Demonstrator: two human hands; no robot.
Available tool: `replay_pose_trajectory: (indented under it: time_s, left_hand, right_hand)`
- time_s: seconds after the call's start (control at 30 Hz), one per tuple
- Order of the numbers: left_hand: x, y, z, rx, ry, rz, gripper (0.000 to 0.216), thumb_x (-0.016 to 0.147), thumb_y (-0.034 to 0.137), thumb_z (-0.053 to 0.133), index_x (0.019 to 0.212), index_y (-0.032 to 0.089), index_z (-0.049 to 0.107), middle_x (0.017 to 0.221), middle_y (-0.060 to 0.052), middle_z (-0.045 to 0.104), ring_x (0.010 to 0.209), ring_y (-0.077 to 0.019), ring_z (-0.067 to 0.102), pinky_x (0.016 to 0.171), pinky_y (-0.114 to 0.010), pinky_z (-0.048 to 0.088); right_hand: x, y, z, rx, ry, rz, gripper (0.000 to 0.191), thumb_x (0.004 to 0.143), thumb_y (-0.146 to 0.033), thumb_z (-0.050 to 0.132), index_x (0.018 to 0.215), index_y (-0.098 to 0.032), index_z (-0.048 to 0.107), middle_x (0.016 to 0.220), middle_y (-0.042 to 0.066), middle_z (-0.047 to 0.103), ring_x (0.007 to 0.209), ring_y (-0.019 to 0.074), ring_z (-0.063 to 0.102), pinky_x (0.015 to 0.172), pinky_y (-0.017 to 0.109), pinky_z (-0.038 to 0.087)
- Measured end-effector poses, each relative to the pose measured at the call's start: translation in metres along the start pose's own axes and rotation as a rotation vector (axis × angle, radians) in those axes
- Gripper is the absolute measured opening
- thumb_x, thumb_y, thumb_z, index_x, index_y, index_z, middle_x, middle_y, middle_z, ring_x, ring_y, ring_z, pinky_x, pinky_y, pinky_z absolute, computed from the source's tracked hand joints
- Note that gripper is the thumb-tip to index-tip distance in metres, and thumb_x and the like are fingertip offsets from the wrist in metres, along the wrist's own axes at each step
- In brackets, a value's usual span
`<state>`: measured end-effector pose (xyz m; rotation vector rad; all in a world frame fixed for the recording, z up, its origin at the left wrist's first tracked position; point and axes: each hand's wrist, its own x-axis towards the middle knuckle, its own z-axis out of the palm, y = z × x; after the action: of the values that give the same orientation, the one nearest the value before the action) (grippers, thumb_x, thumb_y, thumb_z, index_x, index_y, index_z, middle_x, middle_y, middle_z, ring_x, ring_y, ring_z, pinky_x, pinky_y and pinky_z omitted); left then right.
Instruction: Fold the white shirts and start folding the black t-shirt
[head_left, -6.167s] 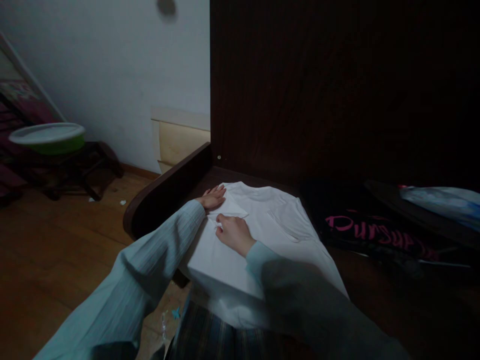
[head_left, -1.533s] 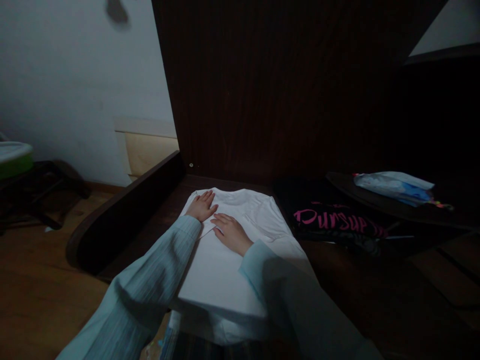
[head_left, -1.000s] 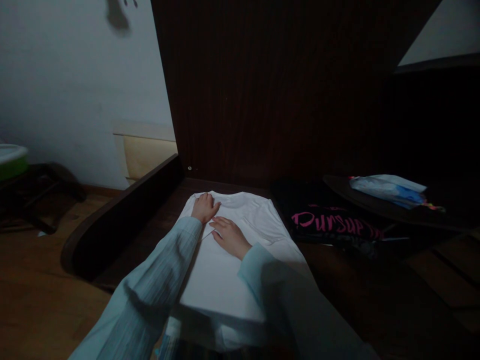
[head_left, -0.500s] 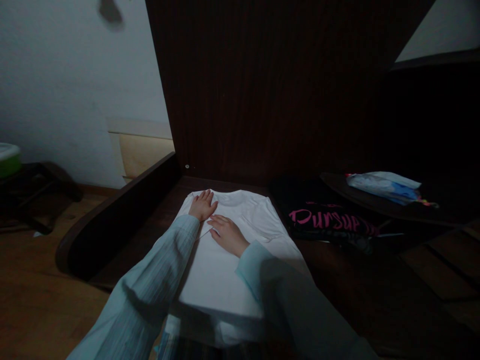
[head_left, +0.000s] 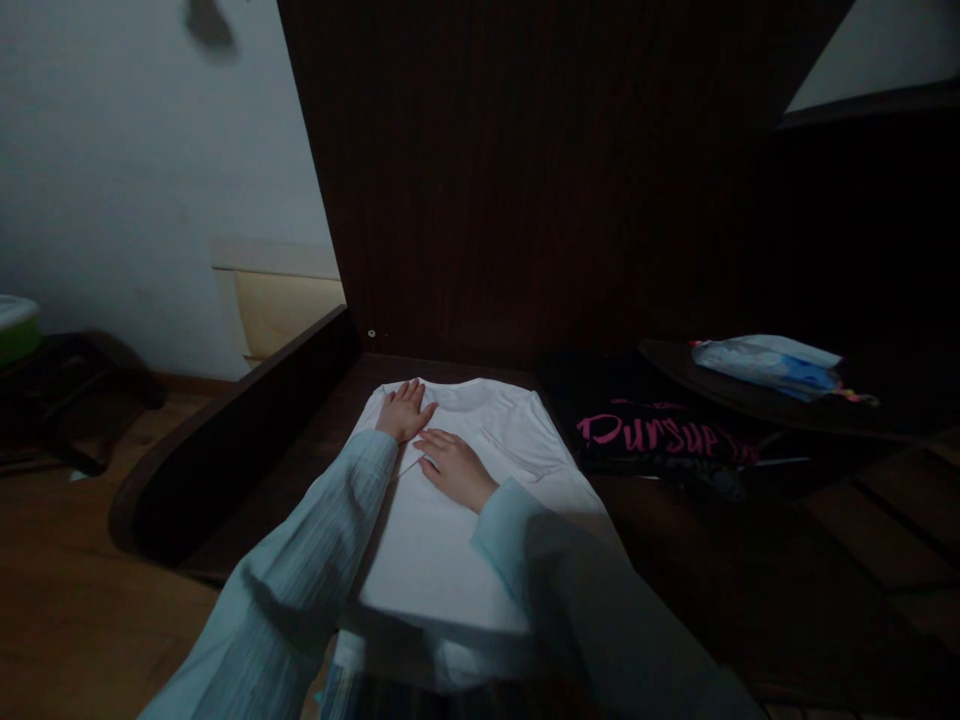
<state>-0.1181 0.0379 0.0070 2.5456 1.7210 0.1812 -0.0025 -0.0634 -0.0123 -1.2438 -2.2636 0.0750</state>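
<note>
The left hand and right hand lie palm-down, outstretched and gripping nothing, on the white garment spread over the dark wooden surface, where light, even pressure outward from the diagonal crease should best keep it smooth

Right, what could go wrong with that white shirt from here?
The white shirt droops at its near end, so its weight might drag it askew. The left grip and right grip rest on it by a diagonal fold, which may spring open once they lift. Wrinkles on the right could set.
</note>
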Motion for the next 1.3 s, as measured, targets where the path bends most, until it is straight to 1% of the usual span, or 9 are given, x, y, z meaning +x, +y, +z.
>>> replay_pose_trajectory:
  time_s: [0.47,0.57,0.7,0.77,0.83,0.9,0.97,1.13,1.3]
  left_hand:
    - [0.003,-0.003,0.001,0.02,-0.011,0.004,0.06,0.087,0.047,0.021,0.136,0.013,0.028,0.144,-0.008,0.023,0.133,-0.023,0.019,0.105,-0.042,0.019]
    - [0.004,-0.003,0.001,0.024,-0.02,0.002,0.06,0.087,0.047,0.021,0.136,0.013,0.027,0.145,-0.008,0.022,0.133,-0.0229,0.018,0.105,-0.042,0.02]
    - [0.003,0.0,-0.001,0.041,-0.029,-0.009,0.061,0.087,0.046,0.021,0.137,0.011,0.026,0.145,-0.008,0.022,0.133,-0.0227,0.018,0.105,-0.042,0.02]
    - [0.002,0.002,-0.002,0.043,-0.038,-0.014,0.061,0.087,0.046,0.021,0.137,0.011,0.025,0.145,-0.008,0.021,0.133,-0.0222,0.018,0.105,-0.042,0.019]
    - [0.001,0.003,-0.004,0.038,-0.043,-0.02,0.061,0.087,0.046,0.021,0.137,0.011,0.025,0.145,-0.008,0.021,0.133,-0.0217,0.018,0.106,-0.041,0.019]
    - [0.0,0.004,-0.005,0.033,-0.041,-0.024,0.061,0.087,0.046,0.021,0.137,0.011,0.025,0.145,-0.008,0.021,0.133,-0.0216,0.018,0.106,-0.041,0.019]
    - [0.0,0.004,-0.006,0.032,-0.039,-0.022,0.061,0.087,0.046,0.021,0.137,0.012,0.025,0.145,-0.008,0.021,0.133,-0.0217,0.018,0.106,-0.04,0.019]
    - [0.0,0.003,-0.005,0.049,-0.027,-0.011,0.059,0.087,0.047,0.02,0.137,0.014,0.026,0.145,-0.008,0.022,0.133,-0.0211,0.019,0.105,-0.04,0.02]
    - [0.002,0.0,-0.001,0.044,-0.029,0.002,0.061,0.087,0.047,0.021,0.137,0.013,0.026,0.145,-0.008,0.022,0.133,-0.0225,0.018,0.105,-0.041,0.02]
  right_hand:
    - [0.002,-0.005,-0.006,-0.037,-0.05,0.013,0.029,0.083,-0.021,0.046,0.108,-0.015,0.059,0.121,0.009,0.055,0.114,0.0178,0.046,0.099,0.032,0.035]
    - [-0.005,-0.007,-0.018,-0.024,-0.127,0.015,0.034,0.083,-0.024,0.047,0.115,-0.014,0.055,0.127,0.01,0.05,0.118,0.0184,0.043,0.1,0.031,0.033]
    - [-0.028,0.003,-0.054,-0.015,-0.214,0.018,0.045,0.083,-0.031,0.048,0.125,-0.016,0.045,0.134,0.011,0.042,0.123,0.0191,0.037,0.101,0.034,0.031]
    - [-0.04,0.018,-0.072,-0.055,-0.22,0.11,0.043,0.084,-0.027,0.045,0.125,-0.016,0.046,0.136,0.011,0.04,0.125,0.0199,0.034,0.103,0.036,0.028]
    - [-0.047,0.038,-0.083,-0.12,-0.208,0.272,0.042,0.083,-0.02,0.043,0.125,-0.015,0.046,0.137,0.013,0.036,0.128,0.0221,0.03,0.104,0.039,0.024]
    - [-0.046,0.056,-0.088,-0.167,-0.186,0.413,0.045,0.082,-0.02,0.044,0.127,-0.017,0.044,0.14,0.013,0.032,0.129,0.0244,0.026,0.104,0.042,0.023]
    - [-0.04,0.07,-0.085,-0.175,-0.179,0.506,0.047,0.083,-0.021,0.042,0.13,-0.017,0.041,0.141,0.012,0.029,0.13,0.0242,0.024,0.104,0.042,0.023]
    - [-0.016,0.086,-0.068,-0.153,-0.21,0.564,0.047,0.087,-0.019,0.031,0.134,-0.015,0.033,0.144,0.008,0.024,0.132,0.019,0.02,0.106,0.035,0.02]
    - [-0.008,0.098,-0.057,-0.212,-0.234,0.607,0.055,0.088,-0.043,0.029,0.136,-0.015,0.029,0.145,0.009,0.021,0.134,0.0224,0.014,0.107,0.042,0.013]
